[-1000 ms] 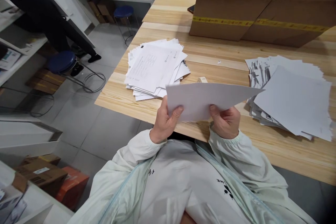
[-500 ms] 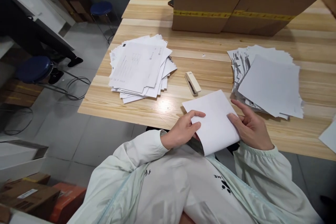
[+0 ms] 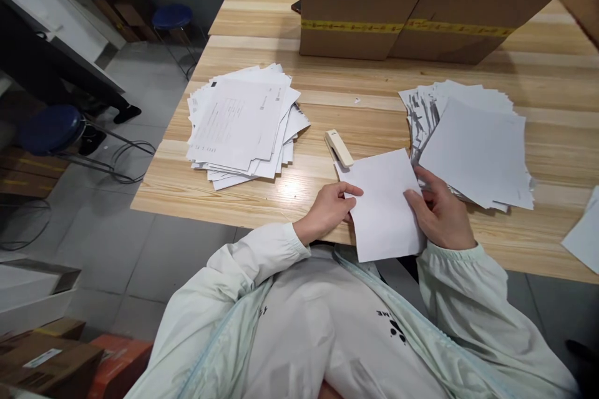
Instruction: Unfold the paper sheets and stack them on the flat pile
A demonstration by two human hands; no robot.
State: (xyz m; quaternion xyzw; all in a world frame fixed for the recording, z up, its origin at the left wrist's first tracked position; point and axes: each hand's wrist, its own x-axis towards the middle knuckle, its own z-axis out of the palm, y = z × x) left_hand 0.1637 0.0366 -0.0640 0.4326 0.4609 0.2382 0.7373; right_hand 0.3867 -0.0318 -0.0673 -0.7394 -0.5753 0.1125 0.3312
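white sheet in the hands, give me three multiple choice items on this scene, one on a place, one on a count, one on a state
1. Where is the stapler?
A. left of the printed pile
B. between the two paper piles
C. on the boxes

2. How many paper piles lie on the table?
A. two
B. four
C. none

3. How is the white sheet?
A. crumpled into a ball
B. flat, hanging over the table's near edge
C. rolled up

Answers: 1 B, it lies between the left pile and right pile. 2 A, only those two show. 3 B, the left hand and right hand hold it flat.
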